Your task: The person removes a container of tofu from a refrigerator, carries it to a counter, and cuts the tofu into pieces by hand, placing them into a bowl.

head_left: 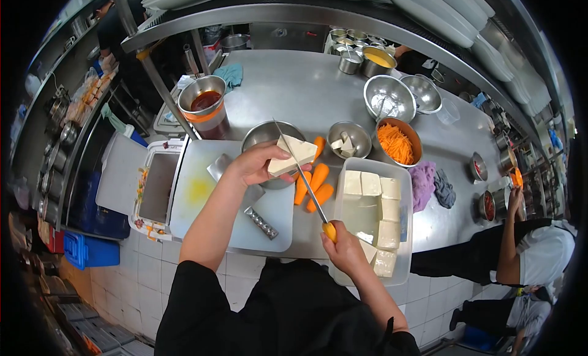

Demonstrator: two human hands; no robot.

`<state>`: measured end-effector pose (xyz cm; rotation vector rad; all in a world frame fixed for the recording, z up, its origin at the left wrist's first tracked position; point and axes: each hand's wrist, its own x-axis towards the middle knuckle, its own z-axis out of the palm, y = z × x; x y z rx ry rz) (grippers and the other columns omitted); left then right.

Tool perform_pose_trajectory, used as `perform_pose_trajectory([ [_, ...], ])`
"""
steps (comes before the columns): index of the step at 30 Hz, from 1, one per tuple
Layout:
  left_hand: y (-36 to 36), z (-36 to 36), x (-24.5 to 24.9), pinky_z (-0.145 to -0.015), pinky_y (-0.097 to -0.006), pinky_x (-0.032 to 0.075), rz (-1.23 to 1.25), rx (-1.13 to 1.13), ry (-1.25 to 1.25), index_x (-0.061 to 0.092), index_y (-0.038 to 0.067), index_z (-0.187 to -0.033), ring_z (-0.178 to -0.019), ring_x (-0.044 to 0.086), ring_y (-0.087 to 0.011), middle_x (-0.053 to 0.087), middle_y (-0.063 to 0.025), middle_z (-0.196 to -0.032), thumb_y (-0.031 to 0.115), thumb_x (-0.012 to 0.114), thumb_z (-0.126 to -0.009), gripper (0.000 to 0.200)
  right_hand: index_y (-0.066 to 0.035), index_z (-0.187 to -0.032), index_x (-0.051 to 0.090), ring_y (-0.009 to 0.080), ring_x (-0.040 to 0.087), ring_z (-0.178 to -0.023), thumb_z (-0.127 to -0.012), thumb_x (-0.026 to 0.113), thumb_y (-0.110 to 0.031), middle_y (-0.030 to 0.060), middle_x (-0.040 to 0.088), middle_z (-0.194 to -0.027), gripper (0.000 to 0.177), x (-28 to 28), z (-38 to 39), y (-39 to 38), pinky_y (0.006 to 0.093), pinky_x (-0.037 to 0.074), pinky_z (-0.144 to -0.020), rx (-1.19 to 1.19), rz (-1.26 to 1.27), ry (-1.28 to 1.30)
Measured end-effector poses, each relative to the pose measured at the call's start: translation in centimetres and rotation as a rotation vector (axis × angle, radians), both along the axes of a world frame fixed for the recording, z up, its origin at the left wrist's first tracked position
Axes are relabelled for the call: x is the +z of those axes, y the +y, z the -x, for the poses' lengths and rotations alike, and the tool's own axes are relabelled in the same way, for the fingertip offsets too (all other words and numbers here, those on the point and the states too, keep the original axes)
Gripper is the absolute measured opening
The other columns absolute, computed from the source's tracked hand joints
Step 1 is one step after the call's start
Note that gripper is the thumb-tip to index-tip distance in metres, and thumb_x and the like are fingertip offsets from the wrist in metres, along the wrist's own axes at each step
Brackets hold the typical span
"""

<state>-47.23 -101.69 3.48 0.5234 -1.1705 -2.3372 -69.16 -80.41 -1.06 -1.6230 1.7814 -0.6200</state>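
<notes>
My left hand (254, 164) holds a white block of tofu (294, 155) above the counter, in front of a steel bowl (269, 133). A long knife (306, 183) lies across the tofu, its yellow handle gripped in my right hand (346, 249). Below the tofu, several peeled carrots (319, 176) rest on the counter. To the right, a clear plastic tub (404, 246) holds several tofu blocks in liquid. A small steel bowl (348, 132) behind it contains pieces of tofu. A cleaver with a patterned metal handle (261, 223) lies on the white cutting board (202, 216) at the left.
A bowl of shredded carrot (398, 143) stands behind the tub, near purple cloth (423, 185). At the left are a pot of red liquid (204, 101) and an open cooler (160, 184). A shelf (269, 13) spans overhead. Co-workers (539, 249) stand at the right.
</notes>
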Motion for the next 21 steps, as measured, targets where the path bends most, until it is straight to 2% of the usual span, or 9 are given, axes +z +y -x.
perform_pose_trajectory([
  [4, 0.0, 0.0, -0.8, -0.074, -0.0356, 0.058, 0.082, 0.009, -0.056, 0.041, -0.001, -0.136, -0.117, 0.059, -0.0302, 0.056, -0.0202, -0.13, 0.014, 0.052, -0.089, 0.051, -0.003, -0.114, 0.048, 0.0467, 0.062, -0.083, -0.093, 0.056, -0.031, 0.0265, 0.064, -0.087, 0.036, -0.3, -0.1, -0.2, 0.0499, 0.049, -0.072, -0.003, -0.022, 0.063],
  [10, 0.5, -0.5, -2.6, -0.067, -0.0324, 0.057, -0.025, 0.037, 0.041, 0.043, 0.0, -0.134, -0.117, 0.059, -0.0326, 0.053, -0.0194, -0.133, 0.014, 0.051, -0.091, 0.045, -0.001, -0.11, 0.051, 0.0444, 0.063, -0.082, -0.093, 0.056, -0.033, 0.0258, 0.064, -0.086, 0.037, 2.7, 0.5, -0.6, 0.0467, 0.049, -0.073, 0.07, -0.187, -0.039],
  [12, 0.4, -0.5, -3.9, -0.061, -0.0322, 0.055, -0.207, 0.042, 0.192, 0.045, 0.002, -0.132, -0.115, 0.06, -0.0333, 0.055, -0.0182, -0.131, 0.02, 0.052, -0.094, 0.044, 0.0, -0.109, 0.053, 0.0413, 0.063, -0.077, -0.092, 0.058, -0.031, 0.024, 0.064, -0.084, 0.035, 3.5, 0.5, -0.4, 0.043, 0.05, -0.071, 0.062, -0.127, 0.037],
  [16, -0.1, 0.0, -5.2, -0.059, -0.032, 0.054, -0.265, 0.114, 0.194, 0.049, 0.003, -0.129, -0.109, 0.063, -0.0302, 0.058, -0.0163, -0.125, 0.028, 0.053, -0.096, 0.041, 0.0, -0.11, 0.054, 0.0368, 0.064, -0.075, -0.09, 0.06, -0.026, 0.0218, 0.064, -0.082, 0.033, 5.5, 0.2, 0.4, 0.0401, 0.05, -0.069, -0.034, -0.001, -0.063],
  [18, -2.4, 0.1, -4.8, -0.056, -0.0324, 0.054, -0.156, 0.173, -0.091, 0.05, 0.004, -0.13, -0.105, 0.064, -0.0285, 0.06, -0.0152, -0.124, 0.033, 0.053, -0.096, 0.044, 0.0, -0.111, 0.055, 0.033, 0.064, -0.071, -0.089, 0.062, -0.022, 0.0195, 0.063, -0.077, 0.032, 5.3, 0.8, 0.7, 0.0388, 0.05, -0.065, -0.121, 0.174, -0.11],
  [19, -3.1, 0.0, -4.1, -0.055, -0.0295, 0.054, -0.043, 0.205, -0.211, 0.054, 0.005, -0.125, -0.097, 0.066, -0.0233, 0.063, -0.0117, -0.118, 0.033, 0.06, -0.092, 0.044, -0.001, -0.112, 0.056, 0.0241, 0.062, -0.061, -0.09, 0.061, -0.021, 0.0144, 0.062, -0.071, 0.031, 4.9, 1.4, 0.7, 0.0351, 0.049, -0.057, -0.14, 0.166, -0.091],
  [20, -4.3, 0.1, -4.2, -0.055, -0.0295, 0.054, -0.041, 0.198, -0.212, 0.054, 0.005, -0.125, -0.097, 0.066, -0.0233, 0.063, -0.0117, -0.118, 0.033, 0.06, -0.092, 0.044, -0.001, -0.112, 0.056, 0.0241, 0.062, -0.061, -0.09, 0.061, -0.021, 0.0144, 0.062, -0.071, 0.031, 4.1, 2.2, 0.8, 0.0351, 0.049, -0.057, -0.148, 0.166, -0.092],
  [21, -5.7, 0.2, -4.5, -0.055, -0.0298, 0.055, 0.086, 0.221, -0.434, 0.055, 0.005, -0.123, -0.094, 0.065, -0.0222, 0.063, -0.0106, -0.115, 0.033, 0.064, -0.089, 0.045, -0.002, -0.113, 0.055, 0.0294, 0.063, -0.063, -0.09, 0.06, -0.024, 0.017, 0.063, -0.074, 0.032, 3.1, 2.9, 1.1, 0.0378, 0.049, -0.059, -0.201, 0.079, -0.12],
])
